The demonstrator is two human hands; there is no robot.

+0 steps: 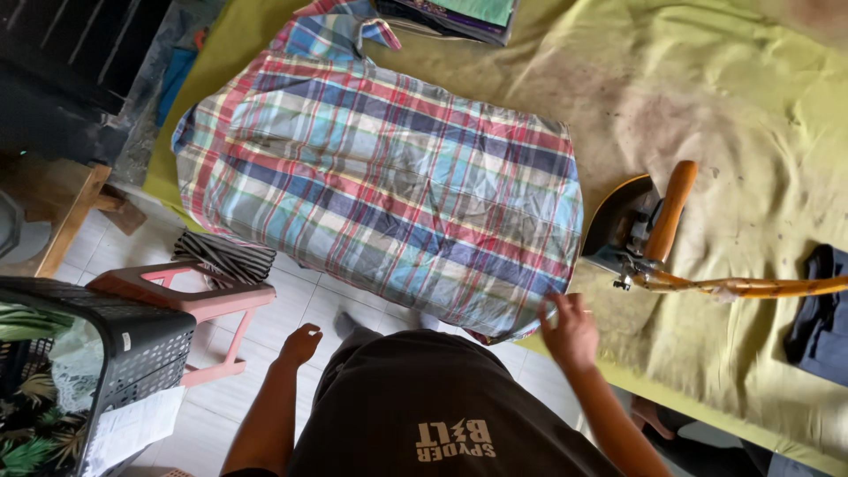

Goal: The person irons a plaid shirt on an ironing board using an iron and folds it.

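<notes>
A plaid shirt (380, 177) in red, blue and white checks lies spread flat on an olive-green padded table (724, 106). My right hand (570, 331) touches the shirt's lower right hem, fingers pinched at the fabric edge. Over the tiled floor, my left hand (300, 344) hangs loosely curled beside my body, off the table and holding nothing. An iron (636, 230) with a wooden handle rests on the cloth just right of the shirt, its orange cord (760, 287) trailing right.
Folded clothes (459, 13) sit at the table's far edge. A dark garment (821, 309) lies at the right. A pink plastic stool (190, 296) with a striped cloth, a black basket (106, 344) and a wooden bench (62, 212) stand on the left floor.
</notes>
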